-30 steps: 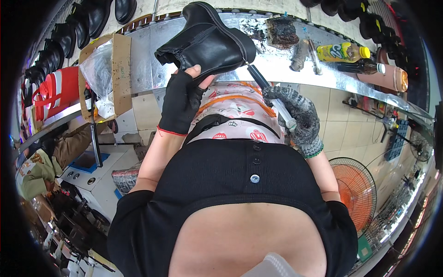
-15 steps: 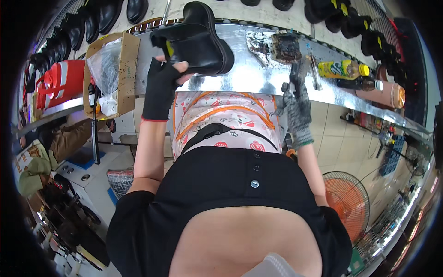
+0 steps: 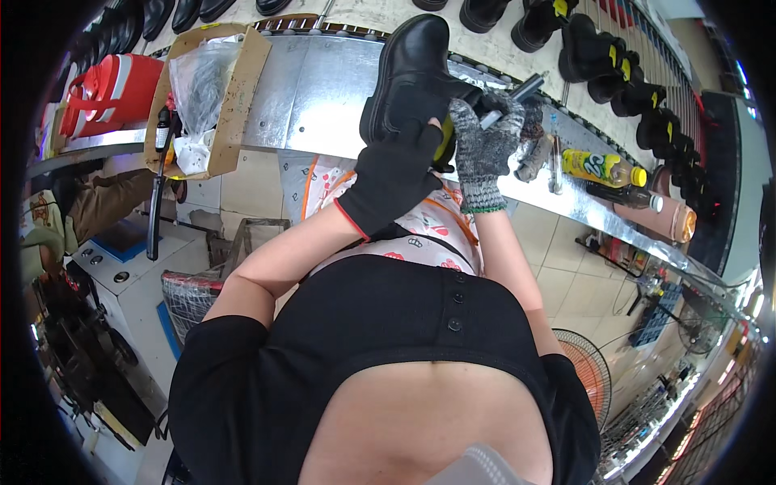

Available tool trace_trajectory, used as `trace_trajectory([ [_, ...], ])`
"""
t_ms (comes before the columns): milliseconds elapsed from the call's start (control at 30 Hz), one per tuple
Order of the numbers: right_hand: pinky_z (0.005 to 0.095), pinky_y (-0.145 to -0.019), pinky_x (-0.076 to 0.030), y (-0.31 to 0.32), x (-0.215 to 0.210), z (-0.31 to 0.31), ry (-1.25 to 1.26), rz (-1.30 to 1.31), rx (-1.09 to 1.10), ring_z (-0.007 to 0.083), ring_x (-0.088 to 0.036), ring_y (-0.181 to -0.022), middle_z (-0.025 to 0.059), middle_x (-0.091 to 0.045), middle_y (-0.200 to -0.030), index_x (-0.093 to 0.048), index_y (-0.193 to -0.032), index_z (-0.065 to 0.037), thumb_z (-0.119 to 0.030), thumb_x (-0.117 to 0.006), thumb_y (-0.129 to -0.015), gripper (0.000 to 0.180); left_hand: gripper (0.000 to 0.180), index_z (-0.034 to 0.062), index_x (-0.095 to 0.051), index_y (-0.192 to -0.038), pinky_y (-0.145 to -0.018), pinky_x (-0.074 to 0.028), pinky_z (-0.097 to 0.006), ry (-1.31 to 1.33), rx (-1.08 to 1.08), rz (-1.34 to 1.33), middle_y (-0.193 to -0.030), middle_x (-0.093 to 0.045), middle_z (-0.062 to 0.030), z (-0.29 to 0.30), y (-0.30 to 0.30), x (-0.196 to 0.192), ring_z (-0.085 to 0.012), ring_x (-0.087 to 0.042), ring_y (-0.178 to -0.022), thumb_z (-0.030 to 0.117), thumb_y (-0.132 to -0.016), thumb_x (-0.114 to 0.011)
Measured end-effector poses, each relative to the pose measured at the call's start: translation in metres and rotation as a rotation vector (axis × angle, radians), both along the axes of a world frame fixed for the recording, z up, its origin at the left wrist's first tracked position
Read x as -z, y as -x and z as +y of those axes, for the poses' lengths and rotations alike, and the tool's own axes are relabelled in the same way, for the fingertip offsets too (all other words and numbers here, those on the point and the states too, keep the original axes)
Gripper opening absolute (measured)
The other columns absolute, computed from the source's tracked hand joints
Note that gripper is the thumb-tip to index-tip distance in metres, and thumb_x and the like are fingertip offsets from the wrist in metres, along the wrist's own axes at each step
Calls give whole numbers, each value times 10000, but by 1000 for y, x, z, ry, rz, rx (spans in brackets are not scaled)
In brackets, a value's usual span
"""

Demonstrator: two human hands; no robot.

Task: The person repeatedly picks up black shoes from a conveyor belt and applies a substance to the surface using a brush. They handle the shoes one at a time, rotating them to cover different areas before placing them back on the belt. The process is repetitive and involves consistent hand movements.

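A black leather ankle boot (image 3: 412, 77) is held over the near side of the metal bench, its toe pointing away from me. Its lower opening side, with a yellow patch, is toward my hands. My left hand (image 3: 394, 174), in a black glove with bare fingertips, is closed on the boot's shaft. Beside the shaft, my right hand (image 3: 487, 145), in a grey knitted glove, has its fingers wrapped round a grey metal tool (image 3: 529, 86) with a cylindrical end. The exact kind of tool cannot be made out. Part of it is hidden by the glove.
An open cardboard box (image 3: 242, 105) with clear plastic bags stands at left, beside a red jug (image 3: 121, 93). At right lie a yellow-labelled bottle (image 3: 594, 166) and other bottles. Black boots (image 3: 586, 56) stand along the conveyor behind the bench (image 3: 303, 89). An orange fan (image 3: 582, 368) stands lower right.
The boot has swung round and moved right, with its toe now pointing away. My right hand has brought the tool left and up to the boot's shaft. The view has turned slightly.
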State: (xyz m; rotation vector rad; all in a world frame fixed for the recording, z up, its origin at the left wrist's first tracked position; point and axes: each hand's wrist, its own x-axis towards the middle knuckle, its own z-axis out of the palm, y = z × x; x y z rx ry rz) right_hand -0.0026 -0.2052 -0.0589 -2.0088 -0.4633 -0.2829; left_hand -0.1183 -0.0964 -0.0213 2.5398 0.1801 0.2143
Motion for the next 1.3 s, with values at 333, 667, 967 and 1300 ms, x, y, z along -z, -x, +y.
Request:
trace_trajectory([
  [333,326,-824,-446,-4,21,-22,-120,242,157,188,-537,-886,74,-555,-952,-531,-996,-17,-111,-787,-659,433,529,45,-516,-1168,-774,-497,-384,309,235,118,-1385,-389,-215,8,20,5,-331,-621,-916,309,-744,-692],
  [667,348,-831,-440,-11,30,-28,-97,199,173,215,-542,-898,93,-565,-935,-570,-951,-4,-164,-803,-648,415,437,50,-538,-1073,-793,-491,-403,232,391,168,-1446,-264,-245,9,26,-4,-348,-592,-968,300,-741,-673],
  [967,341,-850,-435,-3,12,-19,-63,168,160,205,-546,-910,88,-569,-946,-551,-973,-7,-138,-794,-666,413,600,76,-500,-1224,-973,-397,-431,270,269,-47,-1406,-326,-212,8,29,3,-373,-405,-1243,233,-695,-734],
  [1300,299,-799,-500,12,-12,-26,-385,447,-81,181,-588,-879,100,-605,-994,-582,-1067,22,-81,-529,-869,230,882,44,-363,-1367,-945,-434,-367,218,-194,-453,-1270,-488,-217,33,-11,51,-343,-513,-1149,101,-598,-791],
])
